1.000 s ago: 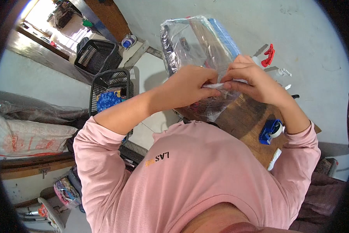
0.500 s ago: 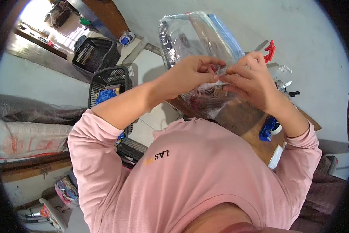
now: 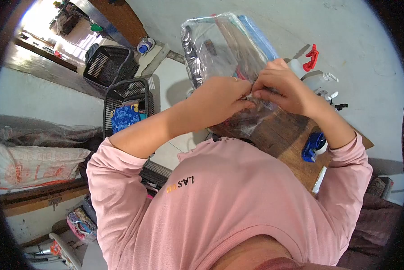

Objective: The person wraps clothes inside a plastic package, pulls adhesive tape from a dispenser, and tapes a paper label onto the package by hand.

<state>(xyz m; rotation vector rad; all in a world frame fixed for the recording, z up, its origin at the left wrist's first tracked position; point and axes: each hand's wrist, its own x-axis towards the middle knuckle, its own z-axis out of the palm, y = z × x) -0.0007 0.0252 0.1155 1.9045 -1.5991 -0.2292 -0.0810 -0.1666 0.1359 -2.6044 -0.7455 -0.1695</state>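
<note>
A large clear plastic bag [image 3: 220, 49] with folded items inside, light blue ones along its right side, stands on the wooden table [image 3: 285, 139]. My left hand [image 3: 222, 99] is at the bag's gathered opening, with its fingers pinched on the plastic. Right beside it, my right hand [image 3: 285, 87] also pinches the gathered plastic, its fingertips almost meeting those of the left. The loose end of the bag hangs below both hands towards my shirt. Just what lies between the fingertips is too small to tell.
Spray bottles, one with a red trigger [image 3: 310, 58], stand against the wall. A blue tape dispenser [image 3: 313, 146] sits on the table's right part. Dark plastic baskets [image 3: 112, 65] are on the floor at the left, one holding blue cloth [image 3: 126, 118].
Both hands have drawn closer together at the bag's neck, and their fingers have closed more on the plastic. My left hand has turned, with its back more towards the camera.
</note>
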